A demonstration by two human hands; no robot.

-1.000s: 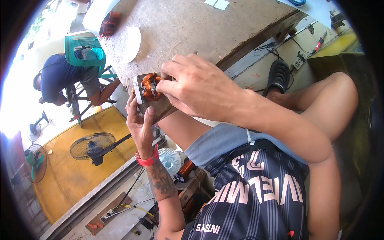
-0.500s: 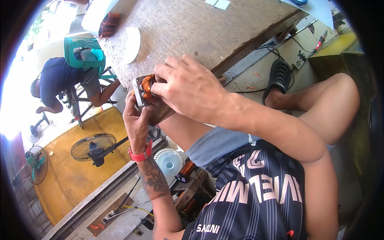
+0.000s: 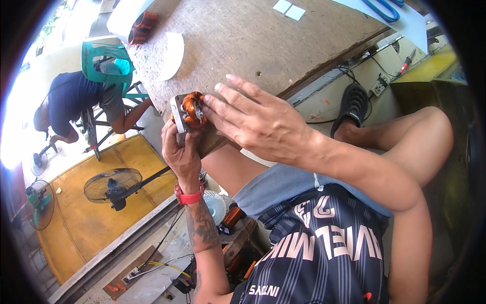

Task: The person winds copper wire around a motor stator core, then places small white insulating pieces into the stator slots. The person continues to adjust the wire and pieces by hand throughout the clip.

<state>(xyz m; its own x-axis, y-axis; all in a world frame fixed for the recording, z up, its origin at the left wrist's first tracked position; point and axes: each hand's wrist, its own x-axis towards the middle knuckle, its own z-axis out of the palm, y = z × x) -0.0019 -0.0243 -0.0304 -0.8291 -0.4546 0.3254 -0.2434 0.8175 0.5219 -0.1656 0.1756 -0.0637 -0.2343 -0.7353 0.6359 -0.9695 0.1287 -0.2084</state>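
Note:
A small motor stator [image 3: 193, 110] with copper windings and a grey metal core stands at the near left edge of the wooden table. My left hand [image 3: 181, 158] grips it from below, its thumb and fingers against the core; part of its hold is hidden. With fingers stretched out and spread, my right hand [image 3: 260, 124] reaches over from the right. Its fingertips touch the coil's right side or lie just beside it.
On the wooden table [image 3: 217, 43] lie a curved white sheet [image 3: 174, 57], orange-brown wound coils [image 3: 143, 28] and two white squares [image 3: 295, 12]. Blue-handled scissors [image 3: 380, 11] rest at far right. A pedestal fan [image 3: 114, 186] stands left, and a person [image 3: 71, 104] bends beside a teal chair [image 3: 104, 66].
My right hand's fingers have straightened from a curled grip on the windings and spread apart. The stator stays in my left hand; the whole view has shifted slightly.

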